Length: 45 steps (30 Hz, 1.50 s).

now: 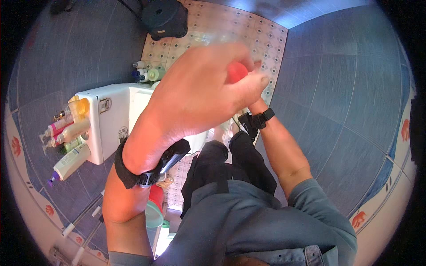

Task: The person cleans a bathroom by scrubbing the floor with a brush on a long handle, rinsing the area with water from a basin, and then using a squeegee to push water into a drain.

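My left hand (199, 86) is raised in front of me, its fingers curled around a red rounded object (237, 71). Only the red end shows, so the rest of the object stays hidden. My right hand (257, 104) is close behind the left; little beyond its wrist is visible. Whether it grips the same object cannot be made out. Both wrists wear black straps with small devices.
A white toilet tank (114, 119) stands at left, with several bottles (71, 163) on it. More bottles (149, 73) sit beyond it. A black stool (165, 18) is on the patterned tile floor (216, 20). Blue tiled wall (332, 83) rises at right. A red bucket (155, 196) is lower left.
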Each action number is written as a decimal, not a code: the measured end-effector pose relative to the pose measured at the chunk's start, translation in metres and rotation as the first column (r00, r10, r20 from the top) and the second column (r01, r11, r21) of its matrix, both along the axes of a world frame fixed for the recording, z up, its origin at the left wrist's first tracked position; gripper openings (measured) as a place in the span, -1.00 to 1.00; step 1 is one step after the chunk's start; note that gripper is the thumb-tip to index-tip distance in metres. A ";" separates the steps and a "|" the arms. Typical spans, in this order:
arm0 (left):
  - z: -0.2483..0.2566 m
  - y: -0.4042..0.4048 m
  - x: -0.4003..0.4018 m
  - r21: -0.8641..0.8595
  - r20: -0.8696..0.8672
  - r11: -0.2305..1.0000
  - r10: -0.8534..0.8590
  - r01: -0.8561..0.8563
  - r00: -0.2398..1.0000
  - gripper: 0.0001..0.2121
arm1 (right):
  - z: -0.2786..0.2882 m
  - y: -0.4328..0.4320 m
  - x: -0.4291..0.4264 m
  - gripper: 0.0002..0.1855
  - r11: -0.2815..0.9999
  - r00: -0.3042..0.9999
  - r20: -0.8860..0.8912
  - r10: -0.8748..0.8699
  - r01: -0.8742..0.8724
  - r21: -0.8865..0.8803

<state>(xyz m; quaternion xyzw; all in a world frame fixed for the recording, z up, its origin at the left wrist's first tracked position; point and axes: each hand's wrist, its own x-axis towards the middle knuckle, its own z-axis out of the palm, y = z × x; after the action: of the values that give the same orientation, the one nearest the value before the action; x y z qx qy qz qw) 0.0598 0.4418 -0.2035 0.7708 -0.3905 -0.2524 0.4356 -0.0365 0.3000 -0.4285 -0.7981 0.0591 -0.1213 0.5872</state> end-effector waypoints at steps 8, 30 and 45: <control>0.006 -0.008 -0.036 0.021 0.068 0.980 0.194 -0.196 0.979 -0.73 | -0.036 -0.010 0.027 -0.92 0.902 0.968 0.033 0.249 -0.245 0.356; -0.014 -0.123 -0.128 0.156 -0.009 0.959 -0.238 0.236 0.971 -0.77 | -0.022 -0.088 -0.096 -0.90 0.963 0.953 -0.162 0.255 -0.237 0.126; -0.006 -0.088 -0.093 0.278 0.410 0.954 -0.010 -0.114 0.912 -0.90 | -0.028 -0.100 0.009 -0.47 0.786 0.733 -0.444 0.515 -0.197 0.587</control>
<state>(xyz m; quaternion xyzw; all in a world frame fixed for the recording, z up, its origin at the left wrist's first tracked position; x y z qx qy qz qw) -0.0332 0.3539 -0.2091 0.8730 -0.4093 -0.1304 0.2312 -0.0277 0.2002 -0.4569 -0.6097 0.1053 0.2685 0.7383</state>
